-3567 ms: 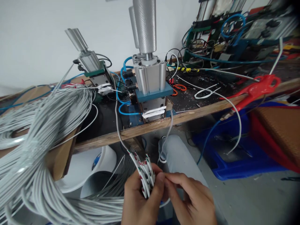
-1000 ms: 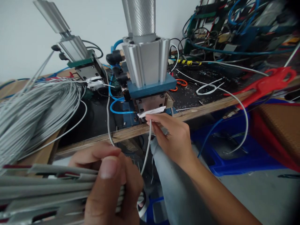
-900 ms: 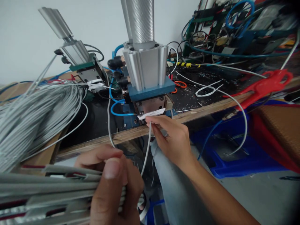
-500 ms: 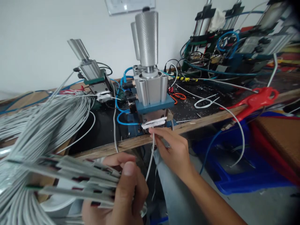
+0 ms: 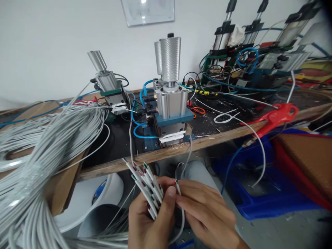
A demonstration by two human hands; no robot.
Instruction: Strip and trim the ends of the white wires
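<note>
My left hand [image 5: 151, 223] is wrapped round a bundle of white cables [image 5: 145, 185], whose upper ends fan out and show red and dark green inner wires. Close against its thumb, my right hand [image 5: 207, 211] pinches a single white cable [image 5: 178, 188] near its end, where a dark tip shows; the rest of this cable curves down below the fingers. Both hands are in front of the bench edge, below a small pneumatic press [image 5: 171, 103] with a knurled silver cylinder on top and white strips [image 5: 172, 136] across its front.
Coils of white cable [image 5: 75, 128] lie on the bench at left. A second press [image 5: 107, 83] stands behind them. A red air gun [image 5: 277, 117] hangs over the wooden bench edge [image 5: 207, 141]. Under the bench are a white bucket [image 5: 114, 193] and a blue plastic stool [image 5: 249, 204].
My right hand has drawn the single cable away from the press front and down to my left hand. My left hand has moved right, its bundle now pointing upward. The view has shifted.
</note>
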